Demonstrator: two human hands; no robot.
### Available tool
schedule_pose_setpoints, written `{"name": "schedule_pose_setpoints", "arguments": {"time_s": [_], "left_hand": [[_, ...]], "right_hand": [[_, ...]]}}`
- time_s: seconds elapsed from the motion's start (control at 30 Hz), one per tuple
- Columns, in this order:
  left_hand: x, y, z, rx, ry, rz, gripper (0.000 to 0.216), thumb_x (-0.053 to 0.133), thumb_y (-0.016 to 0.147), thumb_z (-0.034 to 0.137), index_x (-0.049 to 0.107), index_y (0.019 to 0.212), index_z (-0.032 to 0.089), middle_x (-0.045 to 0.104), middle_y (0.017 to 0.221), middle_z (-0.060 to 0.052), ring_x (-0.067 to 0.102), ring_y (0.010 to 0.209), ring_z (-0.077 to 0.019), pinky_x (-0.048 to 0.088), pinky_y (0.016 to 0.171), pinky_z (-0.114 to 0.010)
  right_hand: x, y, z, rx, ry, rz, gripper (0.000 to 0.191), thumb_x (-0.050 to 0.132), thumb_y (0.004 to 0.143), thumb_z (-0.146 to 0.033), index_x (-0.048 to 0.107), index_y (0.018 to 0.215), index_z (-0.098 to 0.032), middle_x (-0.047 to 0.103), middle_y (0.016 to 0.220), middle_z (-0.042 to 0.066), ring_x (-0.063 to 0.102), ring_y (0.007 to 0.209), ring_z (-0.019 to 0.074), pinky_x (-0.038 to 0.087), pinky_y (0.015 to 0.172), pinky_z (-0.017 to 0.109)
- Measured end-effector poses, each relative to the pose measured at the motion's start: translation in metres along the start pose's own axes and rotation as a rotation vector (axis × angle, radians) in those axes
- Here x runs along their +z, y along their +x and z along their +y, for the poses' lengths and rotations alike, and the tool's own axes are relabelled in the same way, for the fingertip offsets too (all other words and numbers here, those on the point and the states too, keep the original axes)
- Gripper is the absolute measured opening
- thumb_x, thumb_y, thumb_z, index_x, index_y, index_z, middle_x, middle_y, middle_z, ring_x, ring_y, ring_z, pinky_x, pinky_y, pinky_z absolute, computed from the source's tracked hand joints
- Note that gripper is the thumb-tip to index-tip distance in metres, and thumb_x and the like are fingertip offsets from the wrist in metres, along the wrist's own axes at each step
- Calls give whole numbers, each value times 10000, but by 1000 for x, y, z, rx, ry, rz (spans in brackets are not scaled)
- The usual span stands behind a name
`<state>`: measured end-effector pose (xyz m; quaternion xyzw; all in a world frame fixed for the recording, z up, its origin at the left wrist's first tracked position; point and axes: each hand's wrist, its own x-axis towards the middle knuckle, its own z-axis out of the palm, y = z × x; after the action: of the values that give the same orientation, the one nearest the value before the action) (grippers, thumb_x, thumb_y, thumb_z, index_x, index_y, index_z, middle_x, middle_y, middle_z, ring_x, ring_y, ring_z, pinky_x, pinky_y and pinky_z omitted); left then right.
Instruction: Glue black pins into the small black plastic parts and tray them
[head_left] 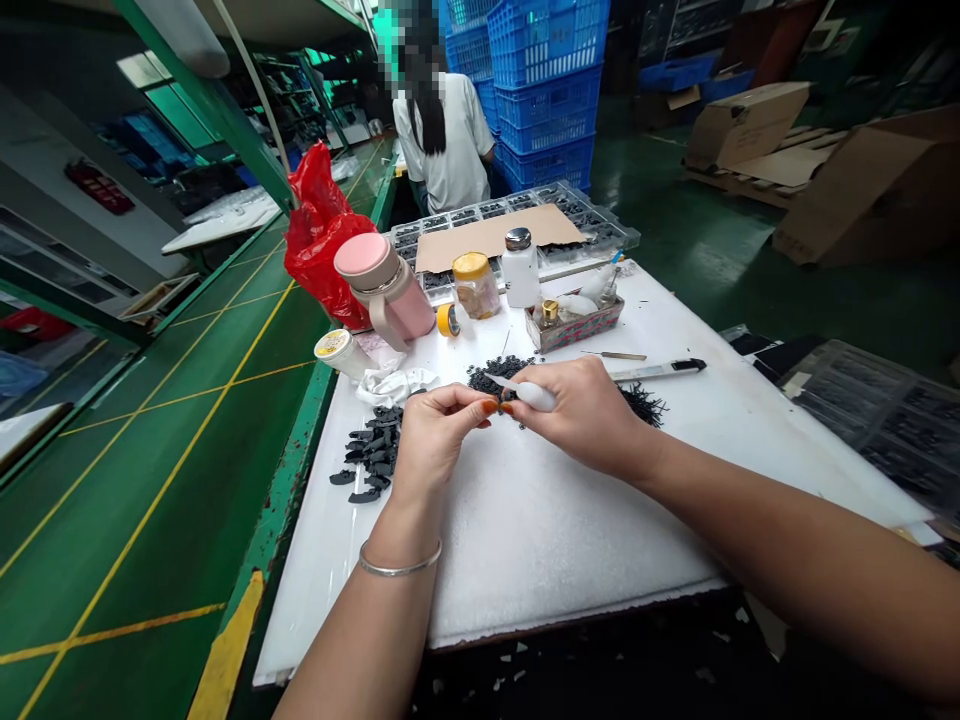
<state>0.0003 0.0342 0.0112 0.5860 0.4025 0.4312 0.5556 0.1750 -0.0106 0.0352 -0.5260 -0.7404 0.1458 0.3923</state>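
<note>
My left hand (439, 430) is closed in a pinch in front of me, its fingertips meeting those of the other hand; whatever small thing is between them is too hidden to name. In my right hand (596, 410) is a small white squeeze bottle (535, 397), its pointed nozzle aimed to the left, while thumb and finger come together below it. Just behind the fingertips lies a heap of tiny black parts (495, 372). Larger black curved pieces (367, 455) are spread left of my left wrist. Thin black pieces (646, 405) lie beyond my right hand.
The white worktop (540, 540) carries a pink mug (397, 295), a yellow-lidded jar (475, 287), a white bottle (520, 275), a small box (576, 325) and a cutter knife (664, 370). Behind them are parts trays (626, 238), blue crates (547, 110) and a person (450, 140).
</note>
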Motion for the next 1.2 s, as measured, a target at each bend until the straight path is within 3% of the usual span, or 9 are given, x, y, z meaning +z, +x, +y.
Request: {"name": "schedule_pose_setpoints", "arguments": {"time_s": [0.13,0.3,0.83,1.2], "left_hand": [[-1,1,1,-103,-122,-18,217,824,636,310,720,692,127,654,684,-59,573,614,-117,499,586,-197],[-3,1,2,-203,-304,-87,248,803,681,315,716,828,136,630,773,-47,580,679,-111,534,597,-193],[-7,2,-4,-317,-387,-197,226,817,657,239,662,767,118,605,753,-40,560,688,-109,518,555,-174],[-11,2,0,-328,-409,-253,221,812,658,215,653,787,131,579,737,-29,559,686,-111,530,561,-180]], "right_hand": [[-2,1,0,69,147,-16,104,629,796,-176,705,738,-136,630,611,-16,528,560,98,326,542,218],[-2,1,1,111,218,-15,126,633,807,-213,704,754,-124,603,587,-17,510,557,99,309,525,224],[0,0,1,121,278,-49,110,650,776,-190,700,714,-114,600,571,-18,511,537,97,324,506,218],[2,5,3,291,714,-175,145,663,742,-241,666,761,-97,613,584,22,522,505,105,423,479,220]]}}
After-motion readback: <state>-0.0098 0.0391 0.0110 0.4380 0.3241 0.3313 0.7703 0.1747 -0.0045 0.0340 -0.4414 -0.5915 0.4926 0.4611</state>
